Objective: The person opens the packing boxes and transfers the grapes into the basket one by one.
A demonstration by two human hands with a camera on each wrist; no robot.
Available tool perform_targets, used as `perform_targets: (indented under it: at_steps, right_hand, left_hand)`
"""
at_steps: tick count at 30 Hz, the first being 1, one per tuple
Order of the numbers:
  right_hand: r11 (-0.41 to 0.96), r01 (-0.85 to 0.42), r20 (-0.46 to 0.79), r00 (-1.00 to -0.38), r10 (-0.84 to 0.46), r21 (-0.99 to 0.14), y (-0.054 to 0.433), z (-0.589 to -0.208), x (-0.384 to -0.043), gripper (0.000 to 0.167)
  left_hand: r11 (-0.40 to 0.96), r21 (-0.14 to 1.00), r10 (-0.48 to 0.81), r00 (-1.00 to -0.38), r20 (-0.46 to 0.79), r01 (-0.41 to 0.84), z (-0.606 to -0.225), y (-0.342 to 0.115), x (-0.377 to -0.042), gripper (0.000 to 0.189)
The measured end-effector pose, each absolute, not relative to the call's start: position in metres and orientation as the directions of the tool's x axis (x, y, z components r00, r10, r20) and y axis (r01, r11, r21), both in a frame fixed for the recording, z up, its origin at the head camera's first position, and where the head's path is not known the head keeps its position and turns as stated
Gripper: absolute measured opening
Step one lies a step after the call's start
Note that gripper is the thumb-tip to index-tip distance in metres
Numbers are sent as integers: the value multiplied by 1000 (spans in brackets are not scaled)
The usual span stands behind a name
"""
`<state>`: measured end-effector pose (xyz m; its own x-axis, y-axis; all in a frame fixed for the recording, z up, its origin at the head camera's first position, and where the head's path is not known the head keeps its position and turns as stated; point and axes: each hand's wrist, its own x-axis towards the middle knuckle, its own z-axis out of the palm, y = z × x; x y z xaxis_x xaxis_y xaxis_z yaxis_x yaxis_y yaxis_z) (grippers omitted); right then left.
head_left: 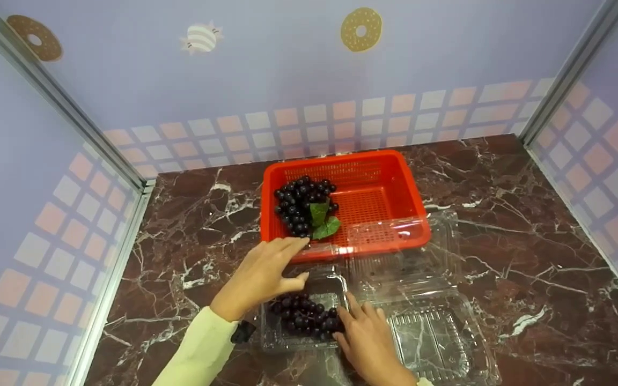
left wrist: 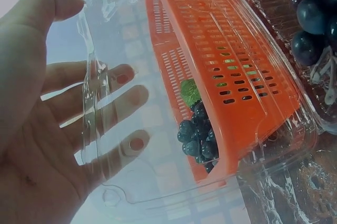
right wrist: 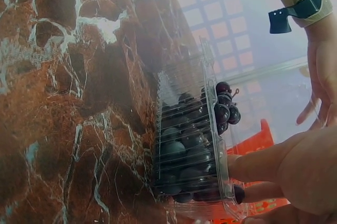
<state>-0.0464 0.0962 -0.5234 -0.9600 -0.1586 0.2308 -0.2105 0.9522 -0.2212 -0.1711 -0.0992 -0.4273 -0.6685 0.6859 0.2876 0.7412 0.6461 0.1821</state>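
Observation:
A bunch of dark grapes [head_left: 306, 317] lies in a clear plastic clamshell box [head_left: 294, 346] near the front of the table. Its see-through lid [left wrist: 174, 182] stands raised. My left hand [head_left: 263, 276] is at that lid; in the left wrist view its straight, spread fingers [left wrist: 118, 155] show through the plastic and the thumb stands apart. My right hand [head_left: 369, 338] rests at the box's right end, with fingers extended over the rim beside the grapes. In the right wrist view some grapes [right wrist: 226, 108] rise above the rim, and part of the right hand's fingertips is hidden.
Behind the box stands a red basket [head_left: 336, 161] holding another dark grape bunch [head_left: 298, 201] with green leaves [head_left: 326, 229]. A second clear clamshell [head_left: 432, 335] lies open on the right, its lid overlapping the basket's front. Patterned walls [head_left: 287, 64] enclose the marbled table [head_left: 545, 268].

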Motion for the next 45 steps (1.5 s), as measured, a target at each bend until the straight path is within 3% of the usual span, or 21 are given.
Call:
perform_targets:
  at_steps: [8,20,30,45]
  right_hand:
    - [952,-215,223,-961,-165,-220,97,-522,-45,44]
    - [951,-202,205,-966,-155,-235,96,-522,-43,42]
    - [950,-210,227,-961,-157,-230,96,-522,-41,42]
    - [945,-200,299,-947,-119,-260,98,-524,-44,30]
  left_hand:
    - [619,199,697,-649,305,759,-427,-98,-171,62]
    - [489,259,729,-554,402,833,-426,-97,-165,61]
    - [403,217,753,-457,473,889,-425,-95,-154,55]
    - [452,248,798,-512,316,857,-438,-97,-142,37]
